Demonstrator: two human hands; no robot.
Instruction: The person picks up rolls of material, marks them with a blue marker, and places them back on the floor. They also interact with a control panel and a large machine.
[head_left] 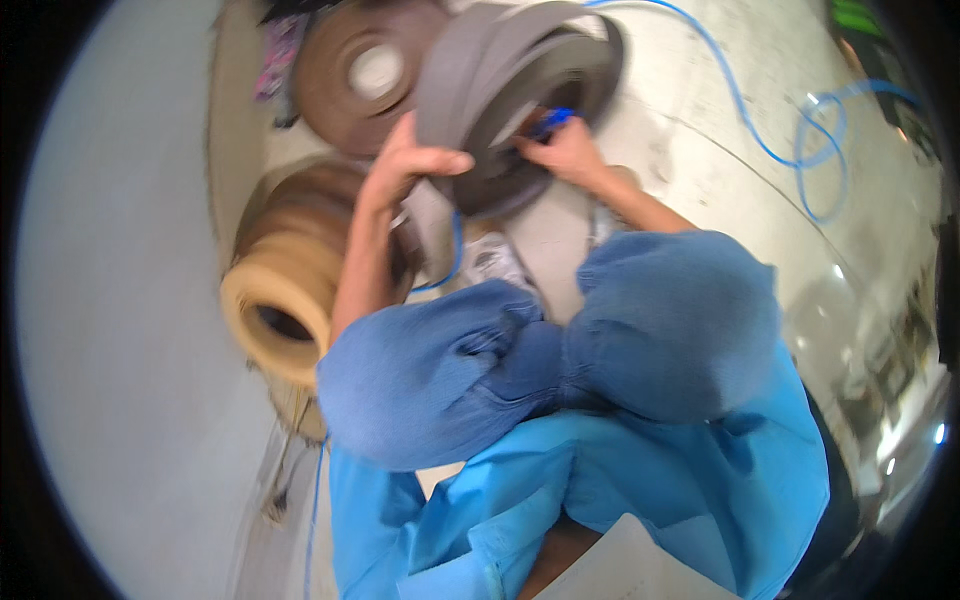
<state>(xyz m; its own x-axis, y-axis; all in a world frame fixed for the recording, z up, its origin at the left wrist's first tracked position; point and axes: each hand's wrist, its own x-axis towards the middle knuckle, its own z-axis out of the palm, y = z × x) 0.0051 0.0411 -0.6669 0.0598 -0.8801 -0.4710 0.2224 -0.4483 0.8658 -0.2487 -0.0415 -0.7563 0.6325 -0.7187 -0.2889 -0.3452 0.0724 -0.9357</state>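
A large roll of grey-brown band (455,85), loosely wound with gaps between its turns, stands tilted in front of my knees. My left hand (400,165) is wrapped round its left edge, with the thumb lying across the band. On the right, my right hand (568,155) reaches to the roll's open middle. Its fingers are closed on a small blue object (553,122), whose kind is too blurred to make out. A brown patch shows beside the blue object, inside the roll.
Beyond my left hand lies a flat brown roll (325,95) with a pale core. Stacked rolls, the nearest a tan one (235,295), stand left of my forearm along a pale wall (120,300). A blue hose (735,85) curls over the floor (690,190) at the right.
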